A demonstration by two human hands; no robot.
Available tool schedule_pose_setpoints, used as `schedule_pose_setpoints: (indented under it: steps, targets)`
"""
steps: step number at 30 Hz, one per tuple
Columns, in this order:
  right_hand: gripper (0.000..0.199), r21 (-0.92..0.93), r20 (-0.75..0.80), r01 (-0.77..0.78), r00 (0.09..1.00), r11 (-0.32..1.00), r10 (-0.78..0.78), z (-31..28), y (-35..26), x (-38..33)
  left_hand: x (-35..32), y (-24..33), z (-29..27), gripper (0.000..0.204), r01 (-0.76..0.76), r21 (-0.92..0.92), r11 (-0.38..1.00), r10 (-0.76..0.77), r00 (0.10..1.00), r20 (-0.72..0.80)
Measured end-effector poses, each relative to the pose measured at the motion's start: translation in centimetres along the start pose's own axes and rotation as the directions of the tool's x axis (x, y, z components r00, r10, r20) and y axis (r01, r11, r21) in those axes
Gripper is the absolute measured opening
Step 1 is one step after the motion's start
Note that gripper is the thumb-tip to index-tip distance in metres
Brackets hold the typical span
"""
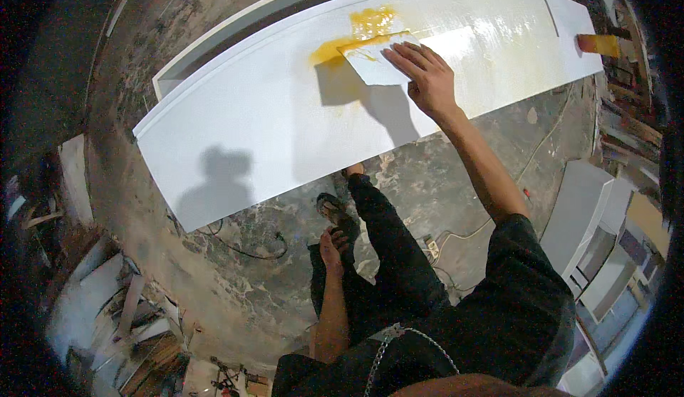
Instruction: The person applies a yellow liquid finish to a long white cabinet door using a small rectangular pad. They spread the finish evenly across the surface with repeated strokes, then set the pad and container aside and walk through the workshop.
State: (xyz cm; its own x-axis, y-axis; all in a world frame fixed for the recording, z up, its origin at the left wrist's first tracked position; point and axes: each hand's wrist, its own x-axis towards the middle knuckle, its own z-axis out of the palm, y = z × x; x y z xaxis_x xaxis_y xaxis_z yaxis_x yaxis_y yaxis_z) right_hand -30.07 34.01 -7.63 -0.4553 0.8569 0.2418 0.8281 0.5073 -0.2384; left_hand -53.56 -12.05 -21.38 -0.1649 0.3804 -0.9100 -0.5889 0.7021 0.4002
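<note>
Sheet — yellow container, contents unclear

White spreader: underside out of sight. Left hand: small, dim against dark trousers; can't tell whether it grips anything. One foot: front part hidden by white panel. Pale socket block: too small for detail. Scrap pile, lower left: blurred, outer side lost in darkness.

One right grip, one left grip, one flat white spreader in the right grip, one long white panel beneath it, one yellow-stained container to its right, one power strip right of the left grip
</note>
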Motion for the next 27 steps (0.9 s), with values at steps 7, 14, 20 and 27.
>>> schedule_pose_setpoints:
  steps: [7,14,20,27]
  targets:
    - [0.067,-0.045,0.133,0.124,0.984,0.991,-0.117,6.3,-3.7,5.2,-1.8,-0.8,-1.0,0.054,0.059,-0.04,0.997,-0.062,0.994,-0.09]
    - [0.068,-0.049,0.14,0.196,0.972,0.979,-0.188,10.0,-12.7,7.2,-1.0,-1.4,-1.4,0.049,0.126,-0.048,0.991,-0.131,0.984,-0.123]
    - [0.06,0.025,0.288,0.257,0.924,0.966,-0.253,12.2,-23.2,2.9,1.4,-3.4,-7.4,0.044,0.206,-0.369,0.906,-0.199,0.978,0.056]
    - [0.053,0.274,0.22,0.382,0.869,0.883,-0.444,4.2,-20.2,-3.7,1.1,-0.2,-3.2,0.056,0.084,0.078,0.993,-0.076,0.992,-0.096]
